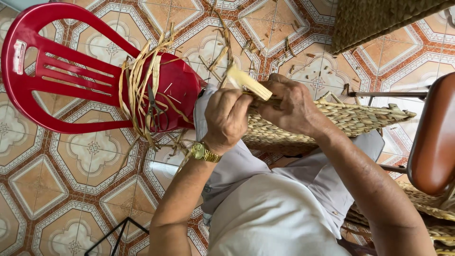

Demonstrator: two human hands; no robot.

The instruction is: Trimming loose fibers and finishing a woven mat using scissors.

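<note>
My left hand (226, 118), with a gold watch (203, 152) on its wrist, is closed on a pale straw strand (249, 84) at the edge of a woven straw mat (353, 118) that lies across my lap. My right hand (289, 106) grips the mat's rim right beside it, fingers curled over the weave. Both hands touch where the strand enters the mat.
A red plastic chair (57, 71) stands at the left, its seat covered with loose straw strips (140, 80) and scissors (154, 111). A brown stool (433, 137) is at the right, another woven piece (379, 19) at top right. Straw scraps litter the tiled floor (71, 180).
</note>
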